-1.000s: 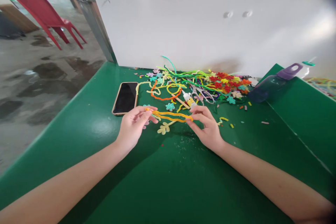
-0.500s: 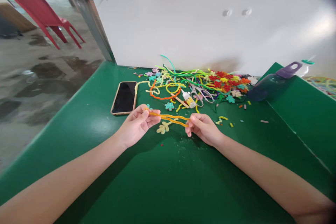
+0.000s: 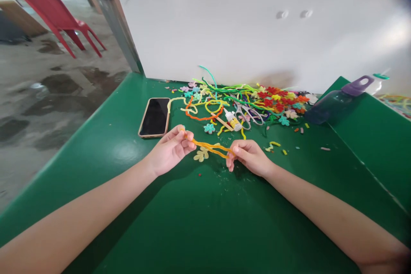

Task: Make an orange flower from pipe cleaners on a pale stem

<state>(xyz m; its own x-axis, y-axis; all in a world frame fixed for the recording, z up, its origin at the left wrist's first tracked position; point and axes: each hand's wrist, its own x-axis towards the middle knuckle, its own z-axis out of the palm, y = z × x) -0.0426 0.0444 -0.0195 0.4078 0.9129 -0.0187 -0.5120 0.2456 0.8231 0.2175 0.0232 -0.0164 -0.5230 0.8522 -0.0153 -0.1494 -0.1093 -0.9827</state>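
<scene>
Between my two hands stretches an orange pipe cleaner (image 3: 210, 146), doubled into two strands above the green table (image 3: 205, 222). The fingertips of my left hand (image 3: 171, 149) pinch its left end. My right hand (image 3: 248, 157) grips the other end between thumb and fingers. Just behind and below the strands lies a pale yellow leaf-like piece (image 3: 201, 154), partly covered by them. A teal flower (image 3: 209, 128) rests beyond the strands, with a glue bottle (image 3: 233, 121) and scissors (image 3: 247, 115) to its right.
A phone (image 3: 155, 117) lies at the back left. Pipe cleaners and a heap of red and yellow flowers (image 3: 276, 97) lie along the white wall (image 3: 218, 21). A purple-lidded bottle (image 3: 334, 102) leans at the right; a red chair (image 3: 53, 10) stands beyond the table.
The right end of the orange strands has dropped slightly, so they slope down to the right more. Both hands still hold them. The whole view has shifted a little.
</scene>
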